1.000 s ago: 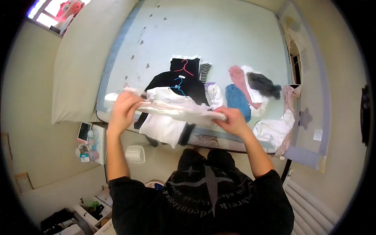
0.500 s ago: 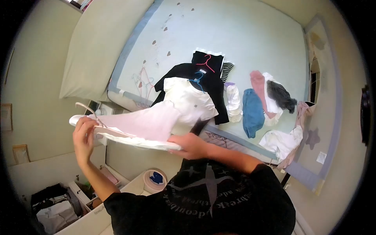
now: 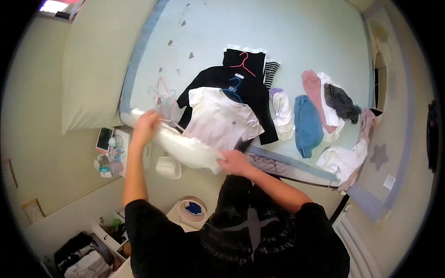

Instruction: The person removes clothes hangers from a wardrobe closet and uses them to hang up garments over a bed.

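A white garment (image 3: 185, 149) is stretched between my two hands, slightly blurred, over the bed's near edge. My left hand (image 3: 148, 124) grips its left end, beside part of a light hanger. The right end is pinched in my right hand (image 3: 232, 162). Just beyond lies a white T-shirt (image 3: 218, 113) with a blue hanger (image 3: 235, 90) at its neck, on top of a black top (image 3: 208, 78). Farther back, a red hanger (image 3: 243, 65) rests on folded black clothing (image 3: 230, 58).
Pink and clear hangers (image 3: 162, 95) lie at the bed's left. On the right are blue pants (image 3: 308, 125), a pink garment (image 3: 313, 88), a dark grey one (image 3: 340, 102) and a white one (image 3: 340, 160). A white bin (image 3: 168, 167) stands below the bed edge.
The garment was swung down to the left, spread with its pinkish side and hanger showing, then raised again toward the bed. Both hands kept hold of it. The view has shifted.
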